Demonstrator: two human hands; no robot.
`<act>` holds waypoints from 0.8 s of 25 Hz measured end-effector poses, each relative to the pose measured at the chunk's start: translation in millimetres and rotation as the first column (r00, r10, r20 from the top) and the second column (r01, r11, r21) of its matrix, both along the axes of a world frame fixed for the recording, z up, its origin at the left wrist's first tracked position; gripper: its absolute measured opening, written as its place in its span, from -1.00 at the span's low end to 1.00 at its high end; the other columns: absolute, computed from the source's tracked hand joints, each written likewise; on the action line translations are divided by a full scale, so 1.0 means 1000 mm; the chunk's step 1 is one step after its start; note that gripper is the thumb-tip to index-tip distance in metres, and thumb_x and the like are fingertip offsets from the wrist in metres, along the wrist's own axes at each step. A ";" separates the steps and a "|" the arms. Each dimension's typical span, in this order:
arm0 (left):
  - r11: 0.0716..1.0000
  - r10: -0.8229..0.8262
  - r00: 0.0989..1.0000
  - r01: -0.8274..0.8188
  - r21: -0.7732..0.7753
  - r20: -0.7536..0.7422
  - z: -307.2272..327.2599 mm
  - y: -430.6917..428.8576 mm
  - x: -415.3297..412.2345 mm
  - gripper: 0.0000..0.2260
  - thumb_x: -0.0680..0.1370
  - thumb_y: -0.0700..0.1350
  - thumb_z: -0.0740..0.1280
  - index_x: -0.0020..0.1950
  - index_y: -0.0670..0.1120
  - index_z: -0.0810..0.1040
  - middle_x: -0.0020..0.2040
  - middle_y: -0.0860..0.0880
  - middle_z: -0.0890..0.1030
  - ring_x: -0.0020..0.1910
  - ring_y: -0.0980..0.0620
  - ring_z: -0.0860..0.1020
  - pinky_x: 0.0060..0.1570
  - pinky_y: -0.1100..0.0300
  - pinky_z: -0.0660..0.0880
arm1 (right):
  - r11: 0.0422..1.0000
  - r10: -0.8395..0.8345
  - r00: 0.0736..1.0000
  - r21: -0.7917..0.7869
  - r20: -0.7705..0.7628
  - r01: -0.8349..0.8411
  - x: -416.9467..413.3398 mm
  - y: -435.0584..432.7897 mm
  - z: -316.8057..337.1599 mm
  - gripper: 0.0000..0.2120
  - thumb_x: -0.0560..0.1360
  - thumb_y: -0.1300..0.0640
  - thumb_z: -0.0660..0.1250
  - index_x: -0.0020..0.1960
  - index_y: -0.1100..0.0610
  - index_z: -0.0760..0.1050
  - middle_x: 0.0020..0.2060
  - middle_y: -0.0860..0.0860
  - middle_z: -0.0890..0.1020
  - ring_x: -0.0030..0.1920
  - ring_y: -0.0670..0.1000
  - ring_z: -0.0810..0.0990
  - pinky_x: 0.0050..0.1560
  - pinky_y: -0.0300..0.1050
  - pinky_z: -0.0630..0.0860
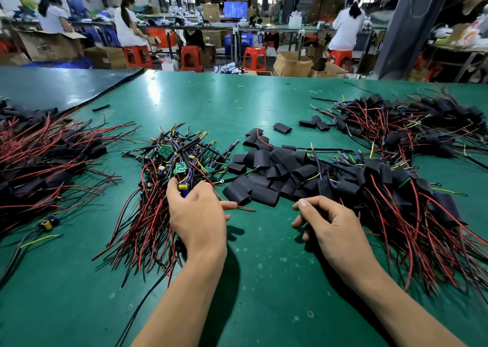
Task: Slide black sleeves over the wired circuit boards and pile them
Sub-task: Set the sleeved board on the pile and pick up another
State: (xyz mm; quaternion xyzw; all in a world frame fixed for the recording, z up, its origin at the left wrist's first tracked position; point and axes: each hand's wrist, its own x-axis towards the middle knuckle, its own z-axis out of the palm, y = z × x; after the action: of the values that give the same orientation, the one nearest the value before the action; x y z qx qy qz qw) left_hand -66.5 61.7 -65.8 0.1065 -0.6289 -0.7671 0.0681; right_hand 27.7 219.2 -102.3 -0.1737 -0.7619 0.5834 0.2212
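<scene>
A tangle of bare wired circuit boards (169, 159), green boards with red, black and yellow leads, lies left of centre. My left hand (196, 216) reaches into its near edge, fingers curled round one wired circuit board with a yellow capacitor (183, 187). A heap of loose black sleeves (264, 177) lies in the middle, just beyond both hands. My right hand (327, 224) hovers near the sleeves with fingers loosely curled and nothing in it. Sleeved boards (396, 188) are piled to the right of it, their red leads fanning toward me.
Another pile of sleeved boards (422, 124) sits at the far right, and a third (39, 156) at the left edge. A loose coil part (47, 224) lies near left. The green table (264, 280) runs on toward me. People work at benches behind.
</scene>
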 end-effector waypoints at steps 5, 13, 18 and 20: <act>0.996 -0.082 0.991 0.078 0.046 0.108 -0.004 0.003 -0.001 -0.61 0.55 -0.27 0.28 0.37 -0.07 0.41 -0.36 0.17 0.67 -0.49 -0.03 0.57 -0.54 0.21 0.39 | 1.000 -0.006 1.000 0.000 0.003 0.006 -0.001 0.002 -0.001 -0.84 0.58 0.01 0.33 -0.12 -0.02 0.64 -0.28 0.00 0.69 -0.41 -0.07 0.58 -0.37 -0.18 0.53; 0.904 -0.294 0.954 0.297 -0.308 0.057 -0.004 0.004 0.006 -0.93 0.54 -0.22 0.35 -0.05 -0.10 0.62 -0.36 -0.02 0.64 -0.53 0.08 0.46 -0.46 0.26 0.40 | 0.954 -0.173 0.985 0.253 0.023 0.162 0.002 0.011 -0.001 -0.90 0.53 -0.01 0.41 -0.15 -0.07 0.63 -0.28 -0.23 0.67 -0.29 -0.20 0.57 -0.26 -0.37 0.40; 0.505 -0.370 0.927 0.149 -0.850 -0.057 -0.013 -0.006 0.004 -0.90 0.52 -0.06 0.39 0.00 -0.03 0.53 -0.03 0.00 0.49 -0.07 -0.04 0.53 -0.05 0.10 0.46 | 0.938 -0.159 0.987 0.313 0.015 0.146 0.002 0.010 0.000 -0.92 0.54 0.05 0.41 -0.14 -0.04 0.63 -0.24 -0.32 0.64 -0.21 -0.25 0.56 -0.20 -0.46 0.37; 0.406 -0.393 0.919 0.169 -0.898 -0.005 -0.018 -0.004 0.003 -0.84 0.54 -0.02 0.38 0.04 -0.03 0.47 -0.04 0.01 0.46 -0.04 -0.10 0.51 -0.08 0.09 0.42 | 0.936 -0.153 0.988 0.325 0.023 0.138 0.002 0.011 0.000 -0.93 0.54 0.06 0.41 -0.13 -0.04 0.64 -0.22 -0.33 0.64 -0.17 -0.26 0.57 -0.18 -0.48 0.36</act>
State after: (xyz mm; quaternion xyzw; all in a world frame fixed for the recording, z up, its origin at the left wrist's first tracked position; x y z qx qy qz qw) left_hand -63.4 57.3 -84.1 -0.1362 -0.9310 -0.3351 0.0502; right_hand 29.5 230.2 -102.1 -0.2049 -0.8372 0.4287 0.2708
